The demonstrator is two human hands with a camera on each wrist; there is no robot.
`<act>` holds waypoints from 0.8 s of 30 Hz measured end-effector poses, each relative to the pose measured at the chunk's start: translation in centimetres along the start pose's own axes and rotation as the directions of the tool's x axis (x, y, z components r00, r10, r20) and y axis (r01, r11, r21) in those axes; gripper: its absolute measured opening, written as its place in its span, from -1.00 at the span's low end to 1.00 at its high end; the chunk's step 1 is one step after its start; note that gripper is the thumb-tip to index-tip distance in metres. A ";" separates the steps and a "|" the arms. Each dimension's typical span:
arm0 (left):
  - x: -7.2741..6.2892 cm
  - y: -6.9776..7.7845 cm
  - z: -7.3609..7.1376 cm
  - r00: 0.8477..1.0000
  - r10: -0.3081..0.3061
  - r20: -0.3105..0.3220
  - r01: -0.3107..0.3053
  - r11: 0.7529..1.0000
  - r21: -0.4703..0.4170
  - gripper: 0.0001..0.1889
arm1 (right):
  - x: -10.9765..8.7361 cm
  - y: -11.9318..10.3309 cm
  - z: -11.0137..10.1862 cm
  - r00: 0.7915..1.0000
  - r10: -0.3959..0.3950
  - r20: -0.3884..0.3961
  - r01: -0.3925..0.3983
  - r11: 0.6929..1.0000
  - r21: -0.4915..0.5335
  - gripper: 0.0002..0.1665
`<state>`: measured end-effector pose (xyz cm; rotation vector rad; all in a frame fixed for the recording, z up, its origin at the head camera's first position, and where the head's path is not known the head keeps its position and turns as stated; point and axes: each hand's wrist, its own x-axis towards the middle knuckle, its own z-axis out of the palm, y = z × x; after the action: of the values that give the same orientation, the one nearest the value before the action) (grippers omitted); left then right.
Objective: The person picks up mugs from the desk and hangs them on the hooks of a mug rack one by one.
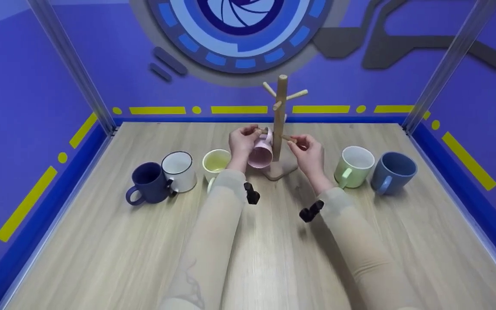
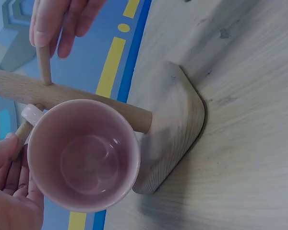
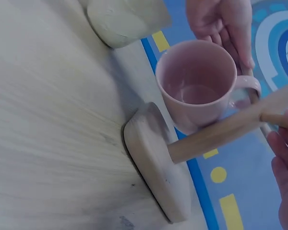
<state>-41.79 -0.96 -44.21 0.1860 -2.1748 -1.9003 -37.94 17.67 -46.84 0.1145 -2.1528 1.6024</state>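
A wooden mug tree (image 1: 279, 116) stands at the back middle of the table. A pink mug (image 2: 86, 158) hangs by its handle (image 3: 248, 82) from a lower left peg, its mouth turned toward the front. My left hand (image 1: 243, 144) pinches the end of that peg (image 2: 22, 136) with thumb and fingers, right beside the mug. On the opposite side, my right hand (image 1: 309, 156) pinches the tip of the lower right peg (image 2: 44, 66), which carries no mug. The tree's base (image 2: 175, 124) rests flat on the table.
Left of the tree stand a yellow mug (image 1: 216, 161), a white mug with a dark rim (image 1: 180, 172) and a navy mug (image 1: 150, 183). A green mug (image 1: 354, 167) and a blue mug (image 1: 393, 173) stand right. Upper pegs (image 1: 297, 94) jut above my hands. Printed walls enclose the table.
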 end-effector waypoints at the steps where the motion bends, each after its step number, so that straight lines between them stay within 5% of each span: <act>1: 0.1 0.1 0.1 1.000 0.000 -0.004 0.000 1.000 0.012 -0.76 | -0.3 -0.1 0.1 1.000 -0.021 -0.012 0.021 1.000 -0.006 -0.79; 11: 0.5 0.6 1.1 0.998 0.039 -0.059 -0.033 0.995 0.095 -0.75 | -2.4 -0.8 1.8 0.955 -0.290 -0.064 0.273 0.943 -0.190 -0.82; 15: 0.5 0.7 1.2 0.995 0.077 -0.067 -0.067 0.988 0.139 -0.76 | -2.6 -0.9 2.1 0.940 -0.333 -0.070 0.310 0.923 -0.228 -0.81; 17: 0.3 0.4 1.2 0.986 0.145 -0.082 -0.131 0.980 0.150 -0.75 | -2.7 -1.0 2.2 0.940 -0.333 -0.077 0.307 0.923 -0.234 -0.80; 19: -0.3 -0.2 1.3 0.956 0.275 -0.103 -0.259 0.955 0.148 -0.73 | -2.9 -1.1 2.3 0.942 -0.326 -0.081 0.299 0.924 -0.239 -0.81; 20: -0.7 -0.5 1.4 0.927 0.359 -0.109 -0.341 0.927 0.155 -0.72 | -2.9 -1.1 2.3 0.943 -0.323 -0.081 0.295 0.924 -0.243 -0.81; 24: -2.8 -1.8 2.2 0.746 0.663 -0.065 -0.643 0.742 0.189 -0.72 | -3.0 -0.9 2.1 0.944 -0.318 -0.086 0.288 0.924 -0.253 -0.81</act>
<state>-39.82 1.57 -46.51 -0.3842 -1.9326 -1.2771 -35.58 14.82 -47.73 0.2524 -2.0903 1.1403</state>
